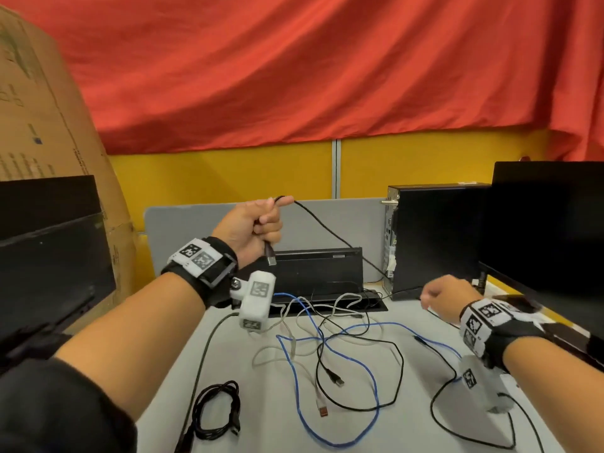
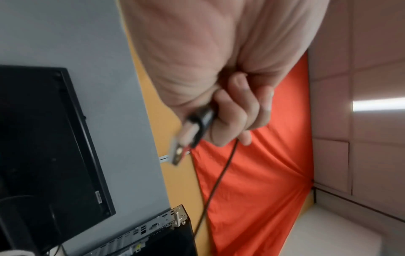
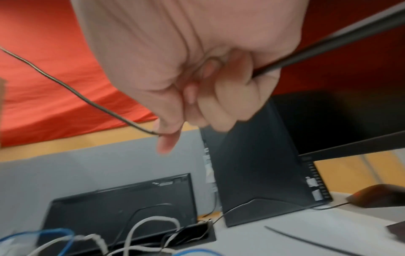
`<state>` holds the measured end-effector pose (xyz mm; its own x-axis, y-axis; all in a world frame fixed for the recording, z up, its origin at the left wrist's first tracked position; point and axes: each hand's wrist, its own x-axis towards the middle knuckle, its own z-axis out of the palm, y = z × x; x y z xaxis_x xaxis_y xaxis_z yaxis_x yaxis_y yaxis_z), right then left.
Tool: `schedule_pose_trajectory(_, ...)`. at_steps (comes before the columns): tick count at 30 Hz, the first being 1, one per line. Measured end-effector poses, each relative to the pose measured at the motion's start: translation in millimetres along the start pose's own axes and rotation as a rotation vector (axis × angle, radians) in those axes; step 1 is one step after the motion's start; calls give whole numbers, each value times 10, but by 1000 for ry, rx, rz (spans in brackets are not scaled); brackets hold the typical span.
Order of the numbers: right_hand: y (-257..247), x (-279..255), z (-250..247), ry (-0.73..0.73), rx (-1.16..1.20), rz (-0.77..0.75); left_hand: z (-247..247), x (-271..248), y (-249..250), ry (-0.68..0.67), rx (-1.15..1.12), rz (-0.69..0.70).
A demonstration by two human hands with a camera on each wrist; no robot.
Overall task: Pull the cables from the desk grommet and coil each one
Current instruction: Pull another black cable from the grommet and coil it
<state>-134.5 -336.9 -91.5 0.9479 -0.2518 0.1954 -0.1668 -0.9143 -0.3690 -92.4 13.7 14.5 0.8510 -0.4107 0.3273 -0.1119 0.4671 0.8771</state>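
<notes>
My raised left hand (image 1: 266, 220) grips a thin black cable (image 1: 330, 230), whose USB plug (image 1: 270, 258) hangs below the fist. The left wrist view shows the same plug (image 2: 190, 138) sticking out of the curled fingers (image 2: 236, 112). This cable slopes down to the right toward my right hand (image 1: 431, 294), which is low beside the tower. In the right wrist view its thumb and finger (image 3: 166, 138) pinch the cable (image 3: 65, 86). The desk grommet (image 1: 327, 307) is a black slot behind a tangle of blue (image 1: 371, 380), white (image 1: 294, 348) and black cables (image 1: 397, 354). A coiled black cable (image 1: 215, 410) lies front left.
A black PC tower (image 1: 434, 237) stands right of the grommet, with a monitor (image 1: 549, 223) beside it. Another dark monitor (image 1: 49, 243) and a cardboard box (image 1: 39, 109) fill the left. A black upright panel (image 1: 320, 266) stands behind the slot. A mouse (image 3: 381, 195) lies far right.
</notes>
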Motion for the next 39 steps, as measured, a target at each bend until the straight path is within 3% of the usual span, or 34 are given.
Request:
schedule_pose_trajectory(2, -121, -121, 114, -177, -19, -119, 34, 51, -73, 92, -80, 42)
schedule_pose_trajectory(6, -351, -382, 196, -360, 29, -334, -25, 68, -176, 212, -74, 123)
schedule_pose_trajectory(10, -588, -622, 29, -557, 283, -385, -167, 104, -280, 361, -94, 163)
schedule_pose_trajectory(12, -695, -712, -99, -608, 450, -407, -249, 133, -331, 425, -15, 176)
schedule_pose_trajectory(15, -834, -794, -281, -535, 620, -457, -339, 143, -413, 412, 217, 170)
schedule_pose_trajectory(20, -976, -728, -598, -231, 860, -502, -298, 30, -553, 173, 578, -48)
schedule_pose_trajectory(23, -1011, -532, -747, -1, 977, -463, -158, -99, -618, -10, 650, -205)
schedule_pose_trajectory(27, -958, -252, -756, 210, 938, -369, 107, -287, -631, -241, 718, -393)
schedule_pose_trajectory(32, -743, -24, -578, 322, 779, -208, 316, -458, -591, -537, 588, -438)
schedule_pose_trajectory(39, -652, -5, -152, 314, 539, -144, 491, -556, -644, -689, 253, -468)
